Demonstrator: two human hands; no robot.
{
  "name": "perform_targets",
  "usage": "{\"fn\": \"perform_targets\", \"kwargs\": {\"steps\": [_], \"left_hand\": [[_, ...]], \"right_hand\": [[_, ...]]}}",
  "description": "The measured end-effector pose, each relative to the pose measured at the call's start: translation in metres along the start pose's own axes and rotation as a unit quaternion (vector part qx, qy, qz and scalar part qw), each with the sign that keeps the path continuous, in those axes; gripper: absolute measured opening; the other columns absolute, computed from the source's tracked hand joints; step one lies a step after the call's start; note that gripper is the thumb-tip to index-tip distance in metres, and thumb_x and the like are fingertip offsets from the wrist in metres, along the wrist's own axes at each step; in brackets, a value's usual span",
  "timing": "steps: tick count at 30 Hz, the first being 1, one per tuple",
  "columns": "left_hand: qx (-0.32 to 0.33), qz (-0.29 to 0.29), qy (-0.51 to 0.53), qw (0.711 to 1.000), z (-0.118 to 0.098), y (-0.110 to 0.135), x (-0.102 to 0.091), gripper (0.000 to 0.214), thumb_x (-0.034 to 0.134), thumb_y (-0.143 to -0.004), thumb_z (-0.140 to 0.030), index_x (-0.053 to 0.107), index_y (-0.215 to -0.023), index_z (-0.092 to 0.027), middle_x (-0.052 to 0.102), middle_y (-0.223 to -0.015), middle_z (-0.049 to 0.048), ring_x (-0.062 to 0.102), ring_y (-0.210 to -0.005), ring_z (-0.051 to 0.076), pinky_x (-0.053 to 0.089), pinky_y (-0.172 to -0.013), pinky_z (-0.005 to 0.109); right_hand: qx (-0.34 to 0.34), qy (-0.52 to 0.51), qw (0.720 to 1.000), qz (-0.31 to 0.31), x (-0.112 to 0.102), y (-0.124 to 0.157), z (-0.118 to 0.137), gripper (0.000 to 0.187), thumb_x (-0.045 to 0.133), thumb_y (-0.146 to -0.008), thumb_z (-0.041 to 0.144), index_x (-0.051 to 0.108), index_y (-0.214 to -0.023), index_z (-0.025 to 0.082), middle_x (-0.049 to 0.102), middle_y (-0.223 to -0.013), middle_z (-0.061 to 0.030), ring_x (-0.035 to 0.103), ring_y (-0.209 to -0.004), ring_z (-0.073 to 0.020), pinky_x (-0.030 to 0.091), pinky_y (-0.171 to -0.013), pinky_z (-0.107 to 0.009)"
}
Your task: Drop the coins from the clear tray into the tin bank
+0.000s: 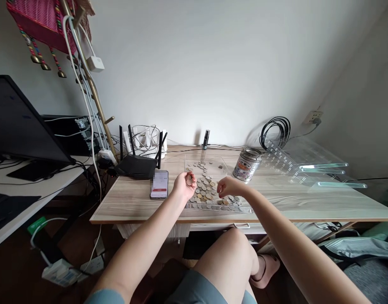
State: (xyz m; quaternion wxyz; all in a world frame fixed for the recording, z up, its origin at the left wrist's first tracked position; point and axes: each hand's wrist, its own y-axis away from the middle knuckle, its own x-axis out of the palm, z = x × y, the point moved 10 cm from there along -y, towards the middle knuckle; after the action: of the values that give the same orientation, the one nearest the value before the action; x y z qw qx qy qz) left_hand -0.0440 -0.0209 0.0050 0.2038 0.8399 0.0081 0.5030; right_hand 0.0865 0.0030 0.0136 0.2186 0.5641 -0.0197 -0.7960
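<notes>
Many loose coins lie spread in a clear plastic tray on the wooden table. My left hand is cupped palm up at the tray's left edge, its fingers curled around a few coins. My right hand reaches down over the coins on the tray's right side, its fingertips pinched together on the pile; whether a coin is between them I cannot make out.
A metal tin stands right of the tray, with clear plastic trays stacked beyond it. A phone and a black router sit to the left. A monitor stands on a side desk. My bare knee is under the table's front edge.
</notes>
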Motion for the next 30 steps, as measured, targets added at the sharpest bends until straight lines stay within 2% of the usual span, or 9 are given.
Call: {"fn": "perform_targets", "kwargs": {"steps": [6, 10, 13, 17, 24, 30], "left_hand": [[-0.010, -0.007, -0.001, 1.000, 0.007, -0.002, -0.001, 0.013, 0.037, -0.071, -0.009, 0.044, -0.061, -0.013, 0.046, -0.049, -0.0009, 0.041, -0.036, 0.005, 0.023, -0.032, 0.014], [-0.011, -0.004, -0.010, 1.000, 0.010, -0.003, 0.000, 0.013, 0.036, -0.070, -0.009, 0.043, -0.060, -0.013, 0.046, -0.048, -0.0012, 0.040, -0.035, 0.005, 0.023, -0.032, 0.014], [-0.007, -0.007, -0.007, 1.000, 0.008, -0.003, -0.001, 0.012, 0.037, -0.069, -0.009, 0.044, -0.060, -0.013, 0.046, -0.048, -0.0012, 0.041, -0.036, 0.005, 0.023, -0.033, 0.014], [-0.003, -0.007, -0.007, 1.000, 0.007, -0.006, -0.002, 0.012, 0.036, -0.069, -0.009, 0.044, -0.060, -0.013, 0.046, -0.048, -0.0008, 0.041, -0.036, 0.005, 0.024, -0.033, 0.014], [-0.013, -0.006, -0.020, 1.000, 0.016, -0.006, -0.002, 0.014, 0.036, -0.071, -0.011, 0.044, -0.060, -0.013, 0.044, -0.048, -0.0005, 0.040, -0.036, 0.006, 0.024, -0.032, 0.015], [-0.017, -0.045, -0.014, 0.999, 0.021, -0.001, -0.003, 0.013, 0.037, -0.072, -0.009, 0.046, -0.063, -0.011, 0.046, -0.052, 0.0022, 0.046, -0.044, 0.006, 0.038, -0.039, 0.014]], "right_hand": [[0.002, 0.037, 0.999, 0.024, 0.013, -0.006, -0.004, 0.025, 0.063, -0.048, 0.018, 0.064, -0.073, 0.020, 0.063, -0.066, 0.0021, 0.055, -0.058, -0.0112, 0.039, -0.051, -0.019], [0.017, 0.065, 0.994, 0.086, 0.029, -0.003, -0.007, 0.022, 0.058, -0.047, 0.011, 0.064, -0.066, 0.019, 0.060, -0.059, 0.0024, 0.053, -0.052, -0.0095, 0.038, -0.047, -0.018], [0.035, 0.068, 0.990, 0.119, 0.033, 0.003, -0.016, 0.018, 0.056, -0.049, 0.011, 0.065, -0.063, 0.019, 0.058, -0.052, 0.0022, 0.051, -0.047, -0.0086, 0.039, -0.046, -0.019], [0.046, 0.083, 0.990, 0.108, 0.028, 0.007, -0.024, 0.018, 0.057, -0.047, 0.011, 0.066, -0.062, 0.019, 0.057, -0.051, 0.0019, 0.051, -0.047, -0.0089, 0.040, -0.046, -0.019], [0.045, 0.105, 0.990, 0.087, 0.022, 0.008, -0.022, 0.014, 0.056, -0.045, 0.008, 0.063, -0.054, 0.018, 0.060, -0.057, -0.0001, 0.054, -0.054, -0.0122, 0.041, -0.049, -0.021], [0.074, 0.049, 0.989, 0.122, 0.027, 0.010, -0.033, 0.020, 0.057, -0.047, 0.009, 0.063, -0.065, 0.015, 0.059, -0.056, -0.0004, 0.054, -0.045, -0.0110, 0.044, -0.045, -0.022]]}}
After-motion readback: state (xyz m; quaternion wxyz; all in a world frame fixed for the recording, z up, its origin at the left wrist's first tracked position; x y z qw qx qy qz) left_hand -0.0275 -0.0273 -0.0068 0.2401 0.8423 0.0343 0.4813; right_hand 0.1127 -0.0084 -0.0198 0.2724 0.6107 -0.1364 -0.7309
